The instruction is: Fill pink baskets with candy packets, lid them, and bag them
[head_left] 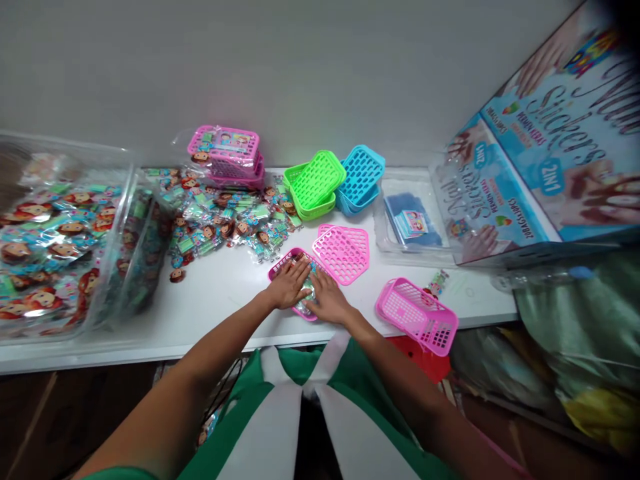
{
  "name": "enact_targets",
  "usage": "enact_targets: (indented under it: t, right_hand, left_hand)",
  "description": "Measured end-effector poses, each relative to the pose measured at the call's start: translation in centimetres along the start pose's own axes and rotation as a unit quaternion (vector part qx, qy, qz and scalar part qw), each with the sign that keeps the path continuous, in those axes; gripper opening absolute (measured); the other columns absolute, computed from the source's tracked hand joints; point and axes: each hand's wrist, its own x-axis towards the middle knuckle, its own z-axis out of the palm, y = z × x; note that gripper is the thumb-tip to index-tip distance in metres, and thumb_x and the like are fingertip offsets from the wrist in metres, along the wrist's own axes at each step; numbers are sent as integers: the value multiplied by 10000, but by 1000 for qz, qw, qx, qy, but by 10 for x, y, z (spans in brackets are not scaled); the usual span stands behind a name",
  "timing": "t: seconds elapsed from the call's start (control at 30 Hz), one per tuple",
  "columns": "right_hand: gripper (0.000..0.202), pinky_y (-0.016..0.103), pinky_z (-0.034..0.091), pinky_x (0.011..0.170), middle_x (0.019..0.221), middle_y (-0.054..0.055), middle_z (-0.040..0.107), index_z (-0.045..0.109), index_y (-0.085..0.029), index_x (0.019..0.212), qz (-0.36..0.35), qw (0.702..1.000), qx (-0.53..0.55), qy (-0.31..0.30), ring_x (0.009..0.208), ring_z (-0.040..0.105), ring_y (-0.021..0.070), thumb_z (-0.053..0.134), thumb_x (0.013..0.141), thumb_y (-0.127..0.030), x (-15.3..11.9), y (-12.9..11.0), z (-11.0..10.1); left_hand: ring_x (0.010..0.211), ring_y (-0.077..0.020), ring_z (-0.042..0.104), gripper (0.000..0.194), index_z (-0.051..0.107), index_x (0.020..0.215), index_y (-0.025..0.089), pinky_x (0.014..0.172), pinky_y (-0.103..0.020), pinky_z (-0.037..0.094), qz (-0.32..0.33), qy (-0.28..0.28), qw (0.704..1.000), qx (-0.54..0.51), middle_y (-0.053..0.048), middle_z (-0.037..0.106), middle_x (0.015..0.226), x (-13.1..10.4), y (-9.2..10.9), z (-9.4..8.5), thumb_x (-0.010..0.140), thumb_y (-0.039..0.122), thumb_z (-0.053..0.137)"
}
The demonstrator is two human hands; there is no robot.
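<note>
My left hand (291, 283) lies flat, fingers stretched, on small glossy packets (309, 288) inside a pink plastic basket (303, 311). Across from it, my right hand (329, 299) presses on the same packets with its fingers extended. Both palms cover much of the basket and its contents. Just beyond my right hand, a flat pink perforated lid (346, 253) rests on the white table (220, 307). A loose pile of packets with cartoon-figure prints (235, 223) spreads behind and to the left of the basket.
At the left stands a clear bin (107, 280) full of packets. Stacked pink baskets (233, 157), green baskets (317, 183) and blue baskets (360, 179) line the back. A clear tray (435, 257), a printed carton (565, 147) and more pink baskets (417, 317) are on the right.
</note>
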Motion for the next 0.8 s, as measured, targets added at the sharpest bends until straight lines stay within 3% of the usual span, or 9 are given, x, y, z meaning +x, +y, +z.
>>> enact_targets:
  t: [0.07,0.17,0.27,0.33,0.47,0.6,0.7,0.8]
  right_hand:
    - [597,400,291,1080,1430,149,413,368,-136,1410,6,998,47,47,1323,357,246,358,919,-475,6,23,-17]
    - [645,428,307,1046,1393,184,435,310,-111,1430,142,981,25,133,1287,379,280,351,918,-500,23,67,-34]
    - [938,521,230,1039,1467,259,277,162,-62,1469,234,964,-75,103,1331,265,385,534,795,-597,40,103,-32]
    - [973,527,207,1031,1425,275,334,155,-55,1466,236,961,-125,66,1303,298,396,601,764,-559,47,116,-27]
    - [759,456,285,973,1214,243,543,312,-37,1405,241,958,-151,43,1157,458,347,616,792,-366,54,127,-29]
    - [374,398,375,877,1115,147,601,575,-170,1182,261,961,-93,-10,1056,530,287,491,869,-356,55,129,-38]
    - [610,432,375,878,1182,187,552,483,-151,1279,272,956,-106,13,1095,506,330,575,801,-518,52,119,-33]
    - [792,467,344,911,1190,242,531,389,-84,1340,286,950,-125,20,1127,487,359,654,741,-529,51,112,-26]
  left_hand:
    - [1430,-288,133,724,209,1472,79,1136,-509,77,0,20,1000,4,-197,206,1526,0,2,-1,923,548,261]
    - [1426,-301,145,700,229,1475,133,1128,-538,22,7,44,999,4,-185,223,1523,1,4,-5,917,552,288]
    - [1425,-310,145,661,256,1470,203,1116,-563,-3,12,50,999,-11,-155,236,1526,1,7,-11,910,547,328]
    - [1425,-306,150,645,246,1472,239,1113,-567,-12,11,48,998,-23,-134,248,1526,0,9,-15,909,537,345]
    - [1423,-293,167,663,203,1482,244,1114,-557,-48,14,49,998,-42,-122,285,1515,-1,12,-21,906,531,360]
    - [1421,-292,177,643,239,1474,232,1113,-557,-54,3,44,998,-38,-130,272,1518,-2,15,-21,912,530,337]
    - [1427,-294,149,643,264,1468,210,1115,-554,-58,-9,48,998,-29,-139,248,1526,-3,18,-21,915,532,325]
    - [1431,-287,133,643,253,1471,203,1119,-548,-58,-19,56,998,-30,-135,250,1526,-6,23,-21,919,525,319]
